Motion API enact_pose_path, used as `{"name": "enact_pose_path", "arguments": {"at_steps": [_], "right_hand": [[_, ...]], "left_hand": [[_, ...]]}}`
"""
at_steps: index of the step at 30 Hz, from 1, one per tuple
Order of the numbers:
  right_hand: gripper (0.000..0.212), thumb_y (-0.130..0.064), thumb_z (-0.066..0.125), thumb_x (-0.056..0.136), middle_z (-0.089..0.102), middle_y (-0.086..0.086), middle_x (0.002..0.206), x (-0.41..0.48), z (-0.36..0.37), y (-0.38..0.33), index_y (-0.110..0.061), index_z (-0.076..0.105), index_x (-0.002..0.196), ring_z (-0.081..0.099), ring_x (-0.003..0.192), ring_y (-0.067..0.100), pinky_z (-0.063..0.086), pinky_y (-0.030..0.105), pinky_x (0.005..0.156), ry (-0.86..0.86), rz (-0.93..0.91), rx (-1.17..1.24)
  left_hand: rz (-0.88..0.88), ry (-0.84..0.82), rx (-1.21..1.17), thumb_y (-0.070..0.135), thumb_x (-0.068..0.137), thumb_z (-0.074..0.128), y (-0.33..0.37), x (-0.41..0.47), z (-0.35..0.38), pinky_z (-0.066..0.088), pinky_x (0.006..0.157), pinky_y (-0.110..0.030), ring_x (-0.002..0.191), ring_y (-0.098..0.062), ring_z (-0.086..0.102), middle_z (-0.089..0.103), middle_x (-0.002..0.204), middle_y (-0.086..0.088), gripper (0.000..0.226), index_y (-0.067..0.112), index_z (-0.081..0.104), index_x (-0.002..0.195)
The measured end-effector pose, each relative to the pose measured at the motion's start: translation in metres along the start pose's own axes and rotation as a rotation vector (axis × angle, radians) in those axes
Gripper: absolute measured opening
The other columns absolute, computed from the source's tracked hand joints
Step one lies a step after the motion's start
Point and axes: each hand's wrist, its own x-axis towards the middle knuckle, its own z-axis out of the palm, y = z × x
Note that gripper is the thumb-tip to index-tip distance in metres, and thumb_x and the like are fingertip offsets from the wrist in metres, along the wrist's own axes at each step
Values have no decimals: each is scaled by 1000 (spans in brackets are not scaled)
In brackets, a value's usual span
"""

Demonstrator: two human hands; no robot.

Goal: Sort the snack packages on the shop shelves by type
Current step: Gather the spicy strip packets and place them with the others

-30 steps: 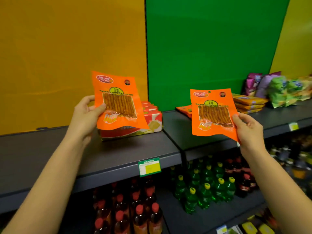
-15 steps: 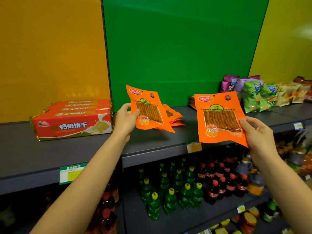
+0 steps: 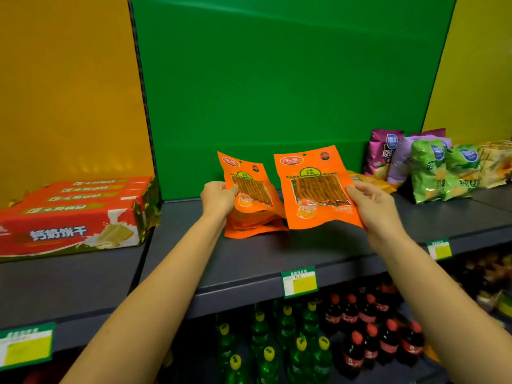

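My left hand (image 3: 219,195) grips an orange snack packet (image 3: 250,184) by its left edge, just above a small pile of like orange packets (image 3: 253,225) lying on the grey shelf (image 3: 266,253). My right hand (image 3: 372,205) holds a second orange snack packet (image 3: 315,187) by its right edge, upright, close beside the first and slightly nearer to me. Both packets show brown sticks through a clear window.
A stack of red biscuit boxes (image 3: 74,217) lies on the shelf's left section. Purple bags (image 3: 383,153), green bags (image 3: 440,170) and flat orange-yellow packets (image 3: 371,180) fill the right. Price tags (image 3: 299,281) hang on the shelf edge; drink bottles (image 3: 310,339) stand below.
My left hand has carried its packet rightward from the red boxes to the orange pile. The view has shifted right, and both packets now sit side by side.
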Motion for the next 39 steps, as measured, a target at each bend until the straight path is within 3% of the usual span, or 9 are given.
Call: {"name": "enact_pose_path", "arguments": {"at_steps": [6,12,16,21,25,28,31,34,39], "right_hand": [[16,-15,54,92,63,0,82,35,44,12,-13,61,106,57,68,9,49,18,62,-110,25,14],[26,-22,57,90,68,15,104,57,80,30,-12,64,113,65,88,28,54,44,85,-192,121,-38],[26,-24,59,88,69,16,108,69,102,40,-12,67,109,65,95,30,53,45,89,-222,110,-130],[29,-28,59,86,68,10,114,79,116,52,-12,70,108,61,107,29,49,37,91,-286,86,-340],[30,-36,55,88,67,8,116,80,118,54,-19,71,106,58,112,31,43,30,84,-359,89,-561],[32,-39,53,87,66,9,118,78,119,54,-21,69,108,56,115,31,42,33,92,-368,53,-670],[36,-41,51,87,62,9,125,78,120,55,-21,63,116,52,120,31,38,37,100,-396,27,-758],[50,-42,50,89,57,12,129,84,119,57,-11,54,127,53,119,30,41,36,97,-514,168,-614],[49,-46,39,94,64,10,123,75,113,65,-14,57,126,57,114,24,36,34,103,-664,439,-239]], "left_hand": [[-59,110,176,25,83,62,-13,18,13,52,77,-39,84,-32,66,70,82,-14,29,16,56,56],[-75,108,319,45,68,62,-32,20,16,50,86,-41,104,-33,59,70,93,-14,27,21,58,56],[-137,47,328,49,53,59,-37,18,13,48,94,-42,111,-29,57,71,100,-13,48,14,72,83],[-122,-20,174,19,78,69,-34,14,11,51,95,-39,101,-24,64,68,115,-11,37,9,66,114],[-170,-128,40,8,89,55,-33,16,10,51,61,-14,71,-10,61,70,91,-3,27,13,63,115],[-230,-122,11,10,93,44,-32,21,8,49,71,-22,72,-16,61,72,65,7,25,15,69,92],[-263,-141,11,22,94,41,-32,22,8,46,91,-34,81,-22,62,71,82,-5,28,13,67,91],[-263,-160,-59,28,96,39,-32,23,9,46,87,-35,80,-20,61,68,88,-7,28,12,59,108],[-363,-210,-168,32,97,39,-37,23,17,52,74,-30,62,-14,69,74,64,-1,32,16,66,93]]}}
